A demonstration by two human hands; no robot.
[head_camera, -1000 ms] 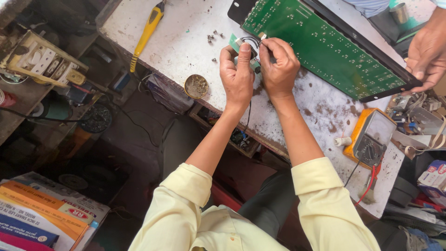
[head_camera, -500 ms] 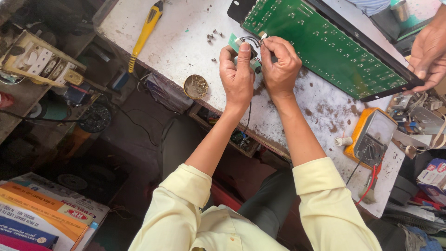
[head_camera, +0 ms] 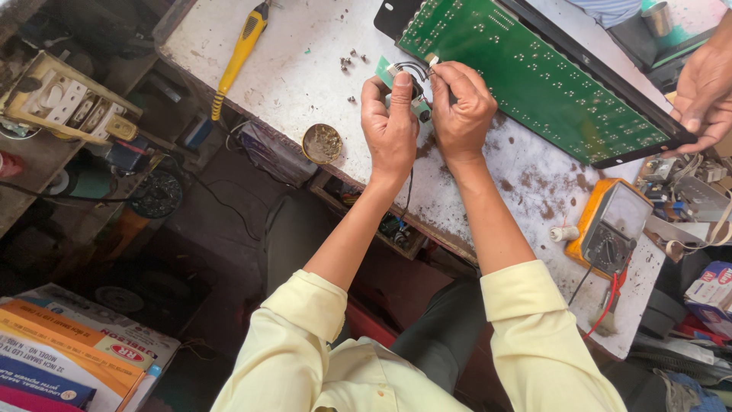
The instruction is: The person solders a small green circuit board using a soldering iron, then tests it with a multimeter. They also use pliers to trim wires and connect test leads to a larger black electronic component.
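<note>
Head view, from left to right: a socket board (head_camera: 57, 99) sits at the upper left, and boxes (head_camera: 69, 351) lie at the lower left. A yellow screwdriver (head_camera: 240, 53) lies on the white table (head_camera: 305, 61) at the top, and a small round tin (head_camera: 322, 143) is just left of the hands.

In the upper middle, the left hand (head_camera: 390, 126) is raised with its back to the camera and its forearm running down to a pale yellow sleeve. Its fingers are curled and pinch a small green part (head_camera: 385, 71) with wires, which is held above the table, at the near edge of the green board (head_camera: 534, 69). The right hand (head_camera: 461, 107) is pressed against the left one. Its fingers are bent and also pinch the part from the right side.

At the lower right an orange meter (head_camera: 610, 229) lies on the table. At the right edge, another person's hand (head_camera: 705, 91) grips the corner of the board.

Compared with one second ago, both hands stay in almost the same pose. The other person's hand has moved slightly on the board corner.
</note>
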